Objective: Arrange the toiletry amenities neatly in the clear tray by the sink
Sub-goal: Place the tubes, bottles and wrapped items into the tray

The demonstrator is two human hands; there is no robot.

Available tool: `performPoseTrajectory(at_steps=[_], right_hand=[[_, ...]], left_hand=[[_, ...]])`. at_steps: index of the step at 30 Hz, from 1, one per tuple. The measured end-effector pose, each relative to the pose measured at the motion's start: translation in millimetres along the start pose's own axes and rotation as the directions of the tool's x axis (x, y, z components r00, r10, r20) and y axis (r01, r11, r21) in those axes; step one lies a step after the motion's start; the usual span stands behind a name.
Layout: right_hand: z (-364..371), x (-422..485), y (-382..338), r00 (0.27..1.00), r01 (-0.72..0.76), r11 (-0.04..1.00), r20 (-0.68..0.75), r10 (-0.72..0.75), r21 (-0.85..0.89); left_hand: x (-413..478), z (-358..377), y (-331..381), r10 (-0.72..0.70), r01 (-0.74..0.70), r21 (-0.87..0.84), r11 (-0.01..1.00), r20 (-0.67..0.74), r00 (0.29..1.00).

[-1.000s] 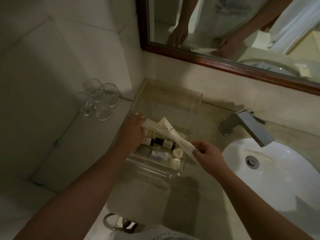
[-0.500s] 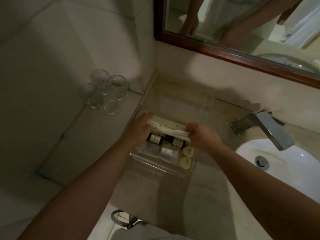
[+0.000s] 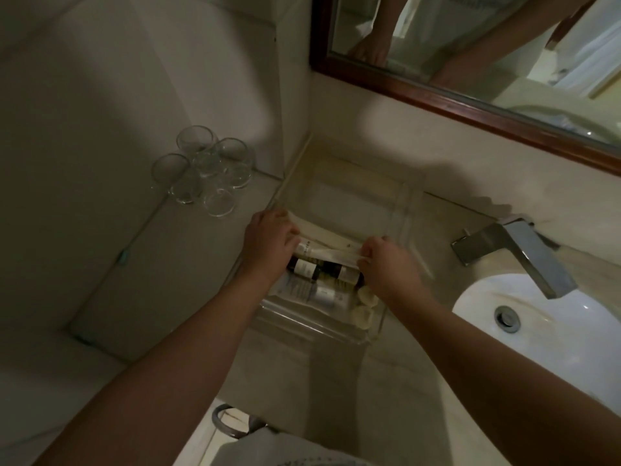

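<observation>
A clear tray (image 3: 408,210) lies on the beige counter left of the sink. Its near half holds two dark small bottles (image 3: 307,268), a pale tube (image 3: 321,294) and two round cream pieces (image 3: 364,309). Across the tray's middle lies a long white wrapped packet (image 3: 331,253). My left hand (image 3: 268,240) grips the packet's left end and my right hand (image 3: 386,260) pinches its right end, both low inside the tray. A second cream packet (image 3: 322,232) lies just behind it. The tray's far half is bare.
Several upturned clear glasses (image 3: 205,169) stand on the tiled ledge at the left. A chrome faucet (image 3: 517,253) overhangs the white basin (image 3: 554,324) at the right. A wood-framed mirror (image 3: 463,102) hangs above the counter. A metal ring (image 3: 223,420) shows below the counter edge.
My right hand carried the packet's free end left from beside the sink into the tray. The packet went from slanting over the tray edge to lying flat across it. The view drifted left.
</observation>
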State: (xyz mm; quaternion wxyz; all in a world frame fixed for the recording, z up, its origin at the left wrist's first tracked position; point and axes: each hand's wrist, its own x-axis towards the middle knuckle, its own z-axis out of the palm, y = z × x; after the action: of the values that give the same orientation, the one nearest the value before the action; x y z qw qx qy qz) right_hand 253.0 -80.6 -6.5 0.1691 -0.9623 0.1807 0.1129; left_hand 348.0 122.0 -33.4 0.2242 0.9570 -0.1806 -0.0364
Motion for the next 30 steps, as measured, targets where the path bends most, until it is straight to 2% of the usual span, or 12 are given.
performPoseTrajectory(at_steps=[2, 7, 11, 19, 23, 28, 30], right_hand=[[2.1, -1.1, 2.4, 0.998, 0.026, 1.000, -0.049, -0.026, -0.010], [7.6, -5.8, 9.4, 0.991, 0.072, 0.984, -0.095, -0.089, -0.165], [9.3, -3.4, 11.8, 0.998, 0.038, 0.994, -0.047, -0.043, -0.103], [9.1, 3.8, 18.7, 0.999, -0.039, 0.999, -0.011, 0.039, 0.036], [9.6, 3.5, 18.9, 0.998, -0.061, 0.997, -0.032, 0.063, 0.056], [13.3, 1.3, 18.9, 0.996, -0.057, 0.998, -0.074, 0.058, 0.009], [14.3, 1.8, 19.5, 0.995, -0.054, 0.999, -0.083, 0.054, -0.002]], left_hand=[[-0.2, -1.7, 1.9, 0.001, -0.001, 0.009, 1.000, -0.023, 1.000], [-4.9, -1.1, 8.5, -0.028, 0.031, 0.043, 0.999, -0.072, 0.997], [-7.9, -1.3, 2.8, 0.099, -0.094, -0.060, 0.994, 0.084, 0.992], [-3.5, -3.6, -2.2, 0.098, -0.070, -0.148, 0.986, 0.187, 0.978], [-1.4, -1.2, 2.3, 0.043, -0.024, -0.176, 0.984, 0.104, 0.994], [-3.9, 0.7, 3.5, 0.034, -0.034, -0.071, 0.997, -0.004, 0.999], [-3.5, 0.6, 2.6, 0.054, -0.055, -0.063, 0.997, -0.004, 0.999]])
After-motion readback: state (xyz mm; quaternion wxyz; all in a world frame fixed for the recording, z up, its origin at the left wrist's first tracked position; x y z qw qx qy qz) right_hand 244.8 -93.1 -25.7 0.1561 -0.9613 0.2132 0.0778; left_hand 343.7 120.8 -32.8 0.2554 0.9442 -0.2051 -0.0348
